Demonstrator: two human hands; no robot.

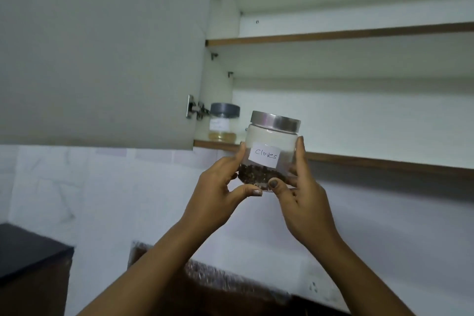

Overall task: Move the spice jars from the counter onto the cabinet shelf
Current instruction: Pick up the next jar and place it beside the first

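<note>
Clear glass forms the round cloves jar [269, 151], capped by a brushed metal lid [275, 121] and bearing a white paper label [265, 156] handwritten "Cloves"; dark cloves fill its base. Left hand [218, 187] clamps the jar's left side, thumb under the base. Right hand [302, 192] clamps the right side, thumb on the lower front. The jar is upright, held in front of the lowest cabinet shelf [384, 161], a white board with a brown wood edge. A second jar [223, 122] with a grey lid stands at the shelf's left end, beside the hinge [195, 110] of the open door [102, 46]. Shelf surface to the right is bare.
</note>
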